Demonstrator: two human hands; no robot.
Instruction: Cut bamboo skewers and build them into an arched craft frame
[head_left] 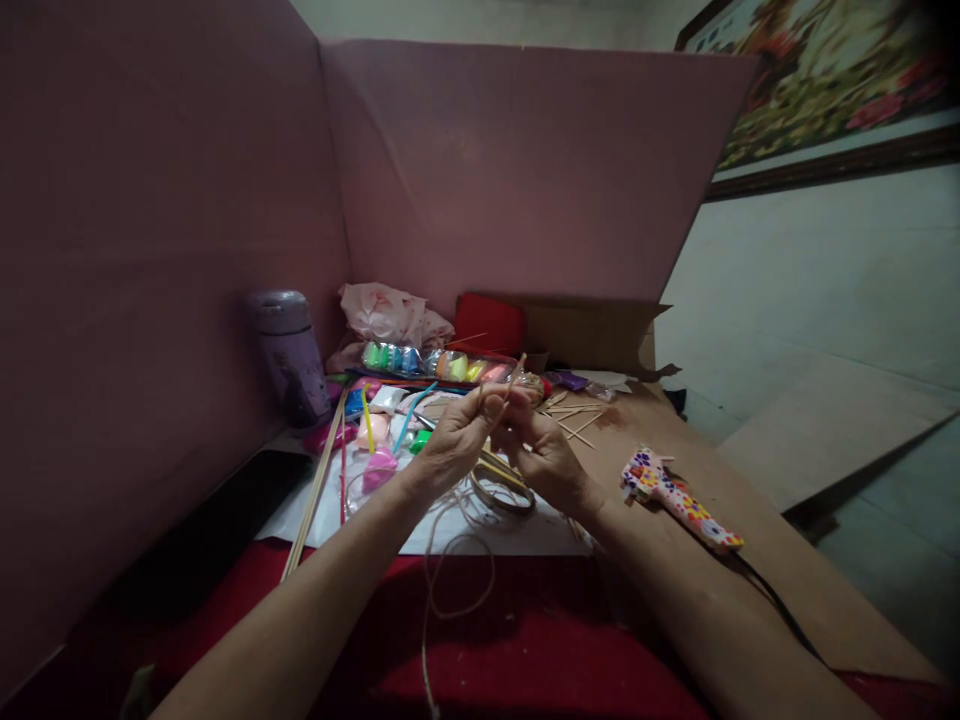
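My left hand (459, 432) and my right hand (536, 445) meet above the middle of the work surface, with their fingertips pinched together. A short, thin tan piece (519, 368) sticks up from between the fingers; whether it is a stick or bound twine is unclear. Tan twine (459, 612) runs in loose loops below my hands and hangs over the red cloth at the front. Just under my hands lies a pair of scissors (504, 495), its handles showing and its blades hidden. My fingers cover most of what they grip.
Clay pots in a clear tray (457, 367) stand behind my hands. A purple bottle (289, 355) is at left, beside long thin sticks (319, 490). Short sticks (577, 420) lie scattered on cardboard (750, 590) at right, near a flower-patterned glue gun (682, 505) with a black cord. Pink panels (525, 170) enclose the back and left.
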